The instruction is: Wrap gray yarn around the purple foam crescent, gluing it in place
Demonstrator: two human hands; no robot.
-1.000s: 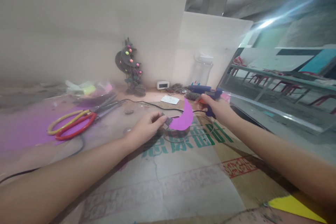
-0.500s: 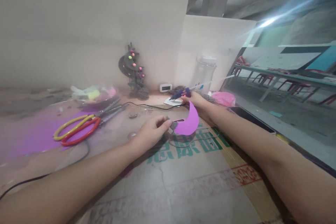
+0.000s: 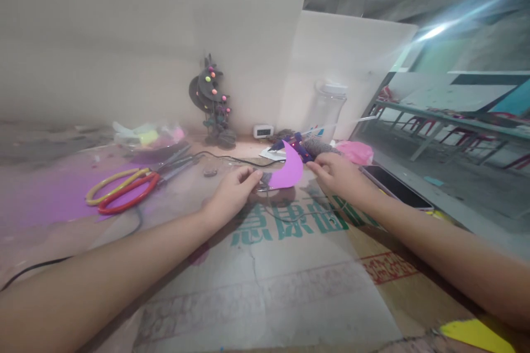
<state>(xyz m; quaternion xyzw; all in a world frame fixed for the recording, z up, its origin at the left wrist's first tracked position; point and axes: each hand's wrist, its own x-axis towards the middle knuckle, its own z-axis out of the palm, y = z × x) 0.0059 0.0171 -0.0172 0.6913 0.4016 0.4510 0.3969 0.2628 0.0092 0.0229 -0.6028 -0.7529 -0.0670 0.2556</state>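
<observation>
Near the middle of the table, my left hand [image 3: 236, 190] pinches a purple crescent moon cutout [image 3: 290, 170] at its lower left end, where a grey piece [image 3: 265, 177] shows beside the thumb. A dark blue glue gun [image 3: 305, 155] with a small red light lies behind the crescent, its clear glue stick pointing to the right. Just right of the gun's handle is my right hand [image 3: 342, 176], fingers loosely bent and nothing visible in them. Whether its fingertips still touch the handle is hard to see.
Scissors [image 3: 128, 190] with red and yellow handles lie left on purple sheet. Along the back stand a dark moon-shaped ornament [image 3: 213, 99], a small digital clock [image 3: 263, 131] and a clear bottle [image 3: 329, 110]. A phone [image 3: 397, 187] lies at the right edge. A black cord [image 3: 232, 161] crosses the table.
My right hand has come off the glue gun, moving right and toward me. The crescent and my left hand have shifted slightly left, and the camera view has moved a little.
</observation>
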